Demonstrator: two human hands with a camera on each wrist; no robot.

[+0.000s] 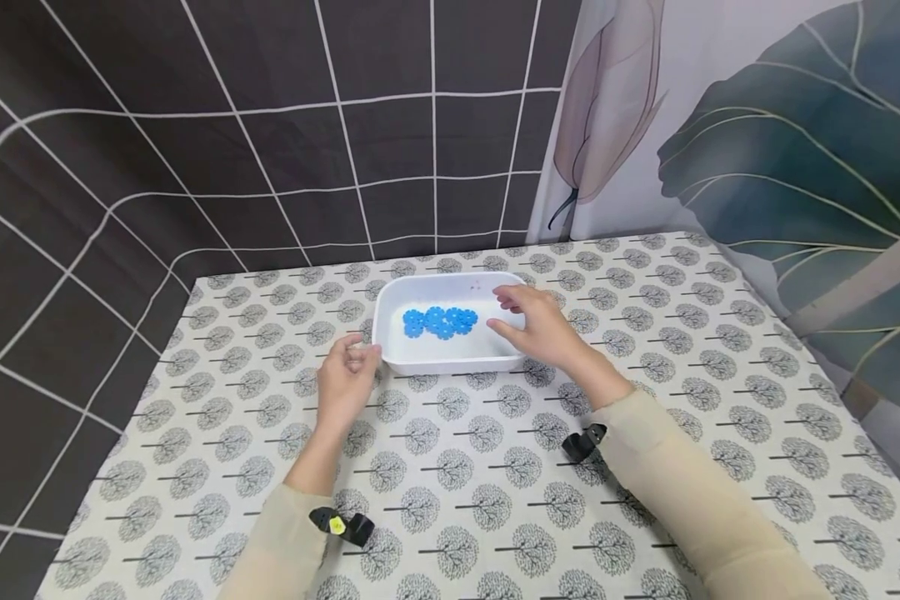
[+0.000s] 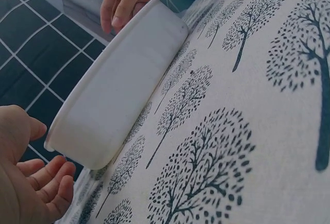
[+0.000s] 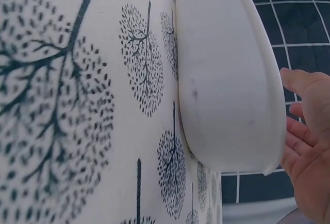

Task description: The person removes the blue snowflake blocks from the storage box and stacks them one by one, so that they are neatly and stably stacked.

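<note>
Several blue snowflake-shaped plastic discs (image 1: pixel 440 321) lie clustered on the floor of a white rectangular tub (image 1: pixel 450 365). At the tub's near left corner is my left hand (image 1: pixel 345 382). Its thumb is close to the rim and its fingers are loosely bent; whether it touches the wall (image 2: pixel 116 87) is hard to tell. Over the tub's right end hovers my right hand (image 1: pixel 536 325), thumb and fingers spread apart with nothing between them. The right wrist view shows that hand (image 3: pixel 309 136) beside the rim; the tub wall hides the discs in both wrist views.
The table wears a cloth (image 1: pixel 450 467) printed with trees. Behind it hangs a dark curtain with a white grid (image 1: pixel 270 150), and at the right a leaf-patterned curtain (image 1: pixel 795 150). Black straps with small devices (image 1: pixel 583 443) are on both sleeves.
</note>
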